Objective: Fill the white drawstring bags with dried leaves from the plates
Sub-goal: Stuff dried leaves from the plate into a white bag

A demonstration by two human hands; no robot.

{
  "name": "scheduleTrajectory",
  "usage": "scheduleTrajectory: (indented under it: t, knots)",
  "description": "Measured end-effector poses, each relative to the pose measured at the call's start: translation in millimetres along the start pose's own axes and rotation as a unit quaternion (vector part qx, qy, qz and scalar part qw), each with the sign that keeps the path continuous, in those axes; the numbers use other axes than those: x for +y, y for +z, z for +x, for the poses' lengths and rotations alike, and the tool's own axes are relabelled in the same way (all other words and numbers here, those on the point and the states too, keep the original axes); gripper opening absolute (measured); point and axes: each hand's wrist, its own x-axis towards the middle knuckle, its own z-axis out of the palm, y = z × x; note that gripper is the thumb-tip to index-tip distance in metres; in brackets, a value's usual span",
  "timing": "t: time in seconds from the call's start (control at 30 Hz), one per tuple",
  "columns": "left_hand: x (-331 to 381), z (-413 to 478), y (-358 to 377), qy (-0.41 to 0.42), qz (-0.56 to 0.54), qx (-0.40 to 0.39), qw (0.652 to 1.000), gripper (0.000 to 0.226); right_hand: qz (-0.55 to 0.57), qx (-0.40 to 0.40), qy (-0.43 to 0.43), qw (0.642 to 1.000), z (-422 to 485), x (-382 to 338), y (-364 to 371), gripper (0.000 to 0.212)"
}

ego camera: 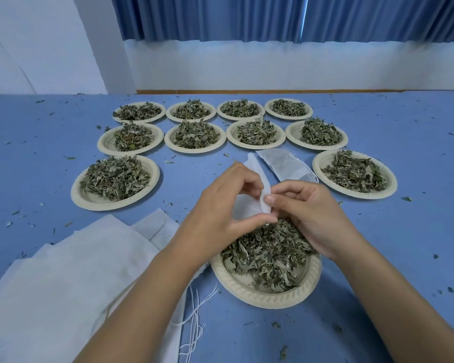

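While left hand (220,205) and right hand (308,214) pinch bag (244,209) rim, plate (260,297) edge beneath.

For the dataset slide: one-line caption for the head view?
Left hand and right hand pinch a white drawstring bag over the nearest plate of dried leaves.

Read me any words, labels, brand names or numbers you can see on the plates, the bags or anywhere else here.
None: no readable text shows anywhere.
The plates, the held drawstring bag, the second bag beyond it, the bag stack and the curtain all look plain and unprinted.
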Motion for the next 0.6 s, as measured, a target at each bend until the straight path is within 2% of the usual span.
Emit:
scheduleTrajectory:
  t: [0.13, 0.2, 0.3, 0.4, 0.6]
  knots:
    - [-1.5, 0.9, -1.6, 0.025, 0.058, -0.040, 0.997, 0.046, 0.062, 0.019, 0.013, 0.998, 0.5, -0.2, -4.2, 0.007]
    - [-2.7, 2.1, -0.7, 0.046, 0.108, -0.047, 0.992, 0.034, 0.072, 0.015, 0.016, 0.997, 0.7, 0.2, -5.6, 0.005]
    - [-4.5, 0.8, -0.5, 0.059, 0.117, -0.021, 0.991, 0.014, 0.064, 0.004, 0.014, 0.998, 0.8, 1.7, -6.5, 0.006]
    - [-4.0, -0.5, -1.8, 0.025, 0.077, 0.008, 0.997, 0.012, 0.064, -0.005, 0.009, 0.998, 1.0, 1.7, -7.8, 0.009]
    - [-4.8, 2.0, -2.1, -0.096, 0.005, 0.016, 0.995, 0.030, 0.089, 0.005, 0.007, 0.996, 1.4, 2.4, -6.6, 0.012]
